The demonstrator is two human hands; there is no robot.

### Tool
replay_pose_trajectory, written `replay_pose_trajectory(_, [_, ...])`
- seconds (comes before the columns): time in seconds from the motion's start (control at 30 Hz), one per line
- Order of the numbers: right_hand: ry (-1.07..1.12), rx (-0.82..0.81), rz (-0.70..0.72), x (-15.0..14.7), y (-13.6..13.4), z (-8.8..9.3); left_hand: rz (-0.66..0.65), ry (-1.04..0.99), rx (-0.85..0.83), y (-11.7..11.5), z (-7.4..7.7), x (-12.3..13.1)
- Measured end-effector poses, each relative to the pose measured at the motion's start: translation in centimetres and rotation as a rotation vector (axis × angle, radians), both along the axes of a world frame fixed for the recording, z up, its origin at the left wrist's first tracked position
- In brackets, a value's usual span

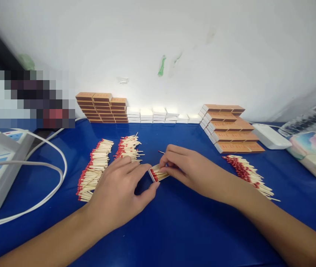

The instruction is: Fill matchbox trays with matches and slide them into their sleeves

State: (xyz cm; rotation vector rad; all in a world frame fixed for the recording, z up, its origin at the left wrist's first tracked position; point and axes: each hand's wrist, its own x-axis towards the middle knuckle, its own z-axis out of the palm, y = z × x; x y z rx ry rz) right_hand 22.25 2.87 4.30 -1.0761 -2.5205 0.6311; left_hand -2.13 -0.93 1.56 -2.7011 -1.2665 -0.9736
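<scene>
A small white matchbox tray lies in the middle, with red-headed matches side by side in it, heads to the left. My left hand grips the tray's left end between thumb and index finger. My right hand is pinched over the tray's right part, its fingertips at the match sticks. One dark-headed match pokes out to the left from behind the right fingers. How many matches those fingers hold is hidden.
Loose match piles lie left; another pile lies right. Stacked brown matchboxes and white trays line the wall. A power strip with cables stands left, a tissue pack right.
</scene>
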Motion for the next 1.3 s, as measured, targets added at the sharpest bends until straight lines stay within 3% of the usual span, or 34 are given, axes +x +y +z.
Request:
replay_pose_trajectory(0.13, [0.088, 0.0, -0.061, 0.3, 0.5, 0.1, -0.036, 0.009, 0.002, -0.4, 0.1, 0.1])
replay_pose_trajectory(0.3, [0.098, 0.123, -0.226, 1.1, 2.6, -1.4, -0.242, 0.024, -0.007, -1.6, -0.5, 0.6])
replay_pose_trajectory(0.43, [0.129, 0.124, -0.132, -1.2, 3.4, -2.6, -0.31, -0.001, -0.03, -2.2, -0.7, 0.9])
replay_pose_trajectory(0.67, [0.106, 0.137, -0.042, -5.0, 4.0, -3.5, -0.307, -0.004, -0.002, -2.3, -0.6, 0.8])
replay_pose_trajectory(0.8, [0.044, 0.154, -0.063, -4.0, 3.7, -3.0, -0.308, -0.008, 0.007, -2.3, -0.5, 0.9])
replay_pose_trajectory(1.1, [-0.12, 0.174, -0.191, 1.1, 2.8, -1.8, -0.286, 0.01, -0.001, -1.9, -0.6, 0.8])
replay_pose_trajectory(1.3, [-0.146, 0.172, -0.226, 1.2, 2.6, -1.7, -0.277, 0.01, -0.001, -1.7, -0.7, 0.7])
